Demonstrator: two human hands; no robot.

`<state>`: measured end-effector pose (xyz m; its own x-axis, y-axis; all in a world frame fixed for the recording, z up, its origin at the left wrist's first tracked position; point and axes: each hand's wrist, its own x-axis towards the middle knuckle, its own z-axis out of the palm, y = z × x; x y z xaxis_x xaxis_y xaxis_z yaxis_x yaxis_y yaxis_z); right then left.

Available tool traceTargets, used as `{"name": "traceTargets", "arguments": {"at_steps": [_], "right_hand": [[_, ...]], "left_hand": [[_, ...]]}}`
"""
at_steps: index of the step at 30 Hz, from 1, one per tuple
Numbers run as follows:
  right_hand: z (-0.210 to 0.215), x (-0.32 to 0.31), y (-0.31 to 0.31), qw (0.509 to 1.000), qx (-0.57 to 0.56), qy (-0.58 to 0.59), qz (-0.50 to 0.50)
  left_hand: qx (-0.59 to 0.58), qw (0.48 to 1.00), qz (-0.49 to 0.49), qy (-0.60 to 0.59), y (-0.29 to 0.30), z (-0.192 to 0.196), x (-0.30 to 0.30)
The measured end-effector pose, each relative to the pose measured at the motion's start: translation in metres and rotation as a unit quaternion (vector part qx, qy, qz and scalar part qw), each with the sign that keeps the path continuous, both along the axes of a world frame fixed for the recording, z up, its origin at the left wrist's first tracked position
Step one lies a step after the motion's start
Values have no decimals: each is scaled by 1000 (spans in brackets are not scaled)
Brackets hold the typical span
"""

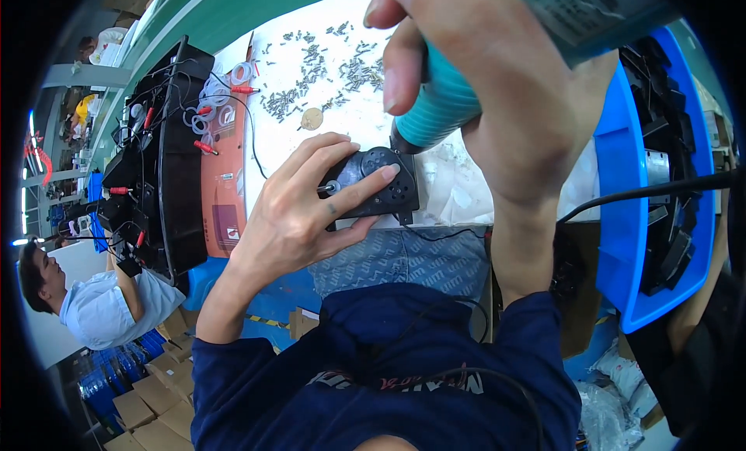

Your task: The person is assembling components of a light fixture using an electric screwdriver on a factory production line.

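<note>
Near the table's front edge lies a black plastic housing [400,188] with a round perforated speaker-like patch and a small metal shaft at its left. Across its top my left hand [299,198] is closed, fingers and thumb gripping it against the tabletop. My right hand [513,94] wraps round a teal electric screwdriver [441,109], held tilted with its dark nose at the housing's far corner. The tip itself is hidden there. Beyond the housing, many small screws [311,62] are scattered on the white table surface [272,144], with a round tan disc [311,119] near them.
At left stands a black bin [175,171] of black parts and red-plugged cables, beside coiled clear tubing [203,113] on an orange-brown sheet [221,175]. A blue bin [622,210] of black parts is at right, crossed by a black cable [660,188]. Another person [116,303] sits far left.
</note>
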<state>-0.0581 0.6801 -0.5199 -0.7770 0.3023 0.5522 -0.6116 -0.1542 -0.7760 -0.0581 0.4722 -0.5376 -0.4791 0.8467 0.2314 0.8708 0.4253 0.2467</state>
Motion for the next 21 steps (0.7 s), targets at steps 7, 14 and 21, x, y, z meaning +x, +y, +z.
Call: {"name": "traceTargets", "arguments": {"at_steps": [7,14,21], "right_hand": [[11,-3,-11,998,50,-30,-2],[21,-10,-5,984,36,66,163],[29,68,64,944,-187,210,170]], "left_hand": [[-2,1000,-5,-15,-2,2,-2],[11,1000,-3,14,-1,3,0],[175,984,-12,4,-10,29,-71]]}}
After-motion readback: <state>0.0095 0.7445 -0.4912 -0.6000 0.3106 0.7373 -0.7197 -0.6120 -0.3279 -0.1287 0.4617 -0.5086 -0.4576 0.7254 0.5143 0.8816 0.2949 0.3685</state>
